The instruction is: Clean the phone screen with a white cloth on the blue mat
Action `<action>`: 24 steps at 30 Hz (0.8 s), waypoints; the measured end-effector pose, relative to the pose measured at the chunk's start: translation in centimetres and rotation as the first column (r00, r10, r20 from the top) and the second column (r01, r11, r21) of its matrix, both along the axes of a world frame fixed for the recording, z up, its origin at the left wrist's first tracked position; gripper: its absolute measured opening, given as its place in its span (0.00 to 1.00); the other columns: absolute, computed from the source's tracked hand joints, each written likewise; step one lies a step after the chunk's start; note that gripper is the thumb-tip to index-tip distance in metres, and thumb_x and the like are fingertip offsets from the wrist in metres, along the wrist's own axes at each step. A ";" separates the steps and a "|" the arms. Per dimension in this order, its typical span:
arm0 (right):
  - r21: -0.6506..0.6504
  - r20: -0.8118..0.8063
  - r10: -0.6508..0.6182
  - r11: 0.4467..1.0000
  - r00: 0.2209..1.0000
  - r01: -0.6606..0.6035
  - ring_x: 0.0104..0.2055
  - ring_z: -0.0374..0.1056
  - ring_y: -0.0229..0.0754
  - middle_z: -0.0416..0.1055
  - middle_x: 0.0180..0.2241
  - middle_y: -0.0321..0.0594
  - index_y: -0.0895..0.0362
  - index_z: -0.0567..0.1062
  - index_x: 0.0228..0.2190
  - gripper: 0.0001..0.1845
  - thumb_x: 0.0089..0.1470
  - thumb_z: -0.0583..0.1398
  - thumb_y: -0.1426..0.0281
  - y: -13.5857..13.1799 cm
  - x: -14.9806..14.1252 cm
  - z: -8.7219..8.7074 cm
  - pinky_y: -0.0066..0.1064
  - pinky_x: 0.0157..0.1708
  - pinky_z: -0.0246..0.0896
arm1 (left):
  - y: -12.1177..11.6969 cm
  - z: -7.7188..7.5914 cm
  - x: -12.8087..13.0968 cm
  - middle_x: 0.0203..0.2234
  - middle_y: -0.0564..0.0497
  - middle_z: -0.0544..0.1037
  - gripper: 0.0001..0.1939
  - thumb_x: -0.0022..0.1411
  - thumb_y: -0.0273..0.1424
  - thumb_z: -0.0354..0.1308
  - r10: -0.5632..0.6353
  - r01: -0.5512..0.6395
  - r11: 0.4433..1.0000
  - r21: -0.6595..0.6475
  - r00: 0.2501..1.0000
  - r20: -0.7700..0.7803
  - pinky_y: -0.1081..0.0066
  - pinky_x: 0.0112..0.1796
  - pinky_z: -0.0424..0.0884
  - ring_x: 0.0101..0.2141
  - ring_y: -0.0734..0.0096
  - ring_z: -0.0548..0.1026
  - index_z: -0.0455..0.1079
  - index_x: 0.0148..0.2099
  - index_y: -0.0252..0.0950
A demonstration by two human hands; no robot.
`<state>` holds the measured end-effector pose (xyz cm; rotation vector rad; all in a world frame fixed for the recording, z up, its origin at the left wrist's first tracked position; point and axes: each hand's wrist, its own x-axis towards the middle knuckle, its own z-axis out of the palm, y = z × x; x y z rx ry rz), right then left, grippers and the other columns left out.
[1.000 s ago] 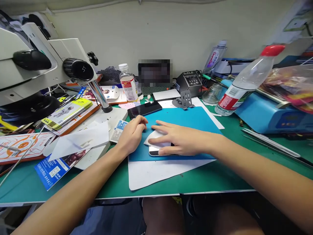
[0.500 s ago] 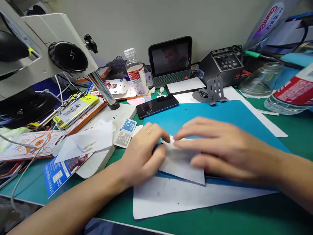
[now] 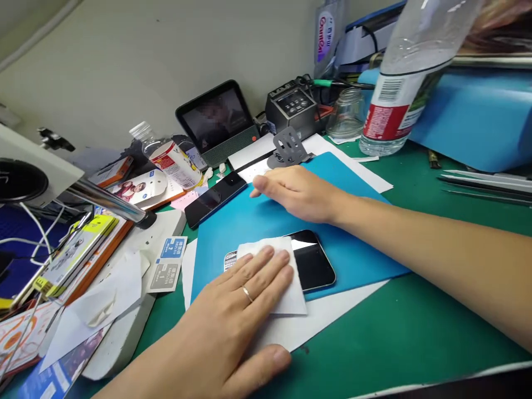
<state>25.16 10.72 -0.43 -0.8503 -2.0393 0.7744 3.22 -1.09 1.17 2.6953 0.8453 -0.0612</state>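
My left hand [image 3: 245,299] lies flat, fingers stretched out, on a small white sheet [image 3: 296,293] that looks like paper or tissue. Under the sheet is a smartphone [image 3: 316,265], its dark glass showing to the right and a patterned bit of its other end at the left. The phone rests on a blue mat [image 3: 353,185]. Over the mat, beyond the phone, my right hand [image 3: 305,194] hovers with nothing visible in it. Its thumb points left, and its loosely bent fingers are mostly hidden.
A second phone [image 3: 216,198] lies at the mat's left edge near a grey metal stand [image 3: 287,147]. Bottles stand around, a large water bottle [image 3: 390,105] at right and a labelled one [image 3: 177,166] at left. Tweezers [image 3: 490,183] lie far right; a microscope-like stand's pole [image 3: 116,202] rises left.
The view has swung right. My right hand has left the white sheet and moved away over the mat. My left hand has gone from bent fingers to lying flat on the sheet.
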 end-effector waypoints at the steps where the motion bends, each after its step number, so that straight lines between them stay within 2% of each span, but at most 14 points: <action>1: 0.011 0.004 0.022 1.000 1.000 -0.022 0.39 0.72 0.43 0.78 0.35 0.43 0.59 0.80 0.32 0.41 0.61 0.45 0.39 0.1 0.0 -0.2 0.33 0.41 0.59 | 0.2 0.2 0.9 0.71 0.52 0.48 0.44 0.68 0.45 0.54 -0.029 0.029 1.000 -0.011 1.000 0.001 0.47 0.67 0.53 0.70 0.50 0.49 0.31 0.75 0.50; 5: 0.062 0.023 0.084 0.994 0.996 -0.085 0.37 0.69 0.41 0.75 0.32 0.41 0.59 0.78 0.29 0.41 0.61 0.43 0.39 0.3 0.2 -0.7 0.33 0.39 0.56 | 1.0 0.5 3.4 0.71 0.53 0.48 0.41 0.69 0.44 0.52 -0.093 0.093 0.996 -0.012 0.996 0.015 0.48 0.68 0.54 0.70 0.51 0.50 0.34 0.75 0.49; 9: 0.075 0.033 0.094 0.993 0.995 -0.096 0.35 0.67 0.40 0.72 0.29 0.39 0.59 0.76 0.27 0.41 0.61 0.42 0.39 0.3 0.3 -1.0 0.33 0.39 0.55 | 1.2 0.0 3.1 0.71 0.55 0.50 0.41 0.69 0.42 0.53 -0.099 0.100 0.994 0.039 0.995 -0.022 0.48 0.67 0.56 0.70 0.49 0.51 0.36 0.75 0.50; 15: 0.021 0.004 0.083 0.996 0.997 -0.083 0.37 0.69 0.40 0.74 0.30 0.40 0.59 0.78 0.28 0.41 0.60 0.43 0.40 0.4 0.1 -1.1 0.33 0.41 0.56 | 1.3 -0.4 3.1 0.69 0.55 0.60 0.38 0.67 0.41 0.54 -0.058 0.056 0.997 0.046 0.997 0.054 0.45 0.65 0.59 0.67 0.45 0.58 0.43 0.73 0.57; 24: -0.067 0.002 0.023 0.997 1.000 -0.023 0.44 0.72 0.42 0.78 0.39 0.45 0.61 0.82 0.36 0.41 0.61 0.44 0.41 0.7 -0.3 -0.8 0.33 0.48 0.57 | 1.0 -0.3 3.7 0.65 0.46 0.65 0.31 0.67 0.35 0.53 -0.050 0.042 0.991 0.123 0.997 0.063 0.46 0.64 0.61 0.65 0.48 0.61 0.54 0.70 0.48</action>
